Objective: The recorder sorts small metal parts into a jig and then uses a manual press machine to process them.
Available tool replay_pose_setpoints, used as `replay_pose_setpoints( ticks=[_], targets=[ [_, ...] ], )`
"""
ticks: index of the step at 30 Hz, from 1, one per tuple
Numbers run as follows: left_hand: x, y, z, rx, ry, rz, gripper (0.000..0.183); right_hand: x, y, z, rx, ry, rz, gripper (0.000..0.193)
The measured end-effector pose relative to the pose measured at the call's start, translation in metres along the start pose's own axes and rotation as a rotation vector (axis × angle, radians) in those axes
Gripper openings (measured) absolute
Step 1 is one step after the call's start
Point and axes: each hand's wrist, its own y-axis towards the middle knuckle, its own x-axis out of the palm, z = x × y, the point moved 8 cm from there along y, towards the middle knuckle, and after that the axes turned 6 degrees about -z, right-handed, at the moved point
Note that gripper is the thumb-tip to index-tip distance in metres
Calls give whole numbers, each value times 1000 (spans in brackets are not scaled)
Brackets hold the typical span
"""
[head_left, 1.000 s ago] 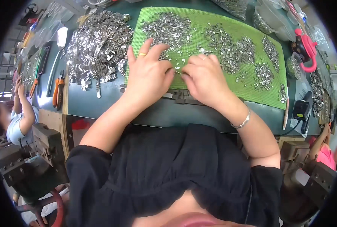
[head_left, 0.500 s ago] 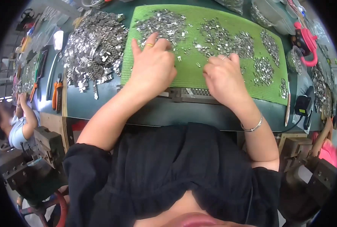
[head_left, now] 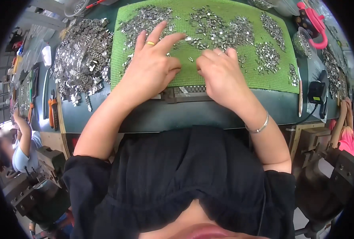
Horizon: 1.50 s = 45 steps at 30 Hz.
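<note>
My left hand [head_left: 153,65] hovers over the left part of a green textured mat [head_left: 185,75]. Its middle, ring and little fingers spread out, the middle one reaching toward small loose metal pieces [head_left: 206,26]; the bent index finger and thumb come together. Close by on the right, my right hand [head_left: 223,73] has its fingers curled in, fingertips pointing at the left hand. What either pinch holds is hidden or too small to make out. Along the mat's near edge, below both hands, lies a dark metal bar-shaped holder [head_left: 189,95] with a row of small metal links in it.
Left of the mat rises a large heap of linked metal strips [head_left: 83,59]. Orange-handled pliers [head_left: 52,109] lie farther left. To the right are a pink-handled dark pot [head_left: 314,24], a tub of pieces [head_left: 302,42] and a black adapter [head_left: 317,92]. Other people sit at both sides.
The whole view has shifted, so bench and mat sit farther left and higher. My left middle finger now stretches out to the right over the pieces. My right hand stays curled.
</note>
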Motion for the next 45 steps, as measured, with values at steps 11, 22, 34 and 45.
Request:
replay_pose_setpoints(
  ticks=[11, 22, 34, 45],
  targets=[
    [2, -17, 26, 9, -388, -35, 16, 3, -36, -23, 35, 110, 84, 13],
    [-3, -32, 49, 121, -136, 19, 27, 1, -31, -7, 163, 370, 22, 21],
    [18, -48, 20, -276, -13, -204, 83, 7, -40, -31, -39, -22, 48, 34],
    [6, -43, 18, -101, -350, -144, 60, -12, -1, -7, -40, 320, -86, 18]
  ],
)
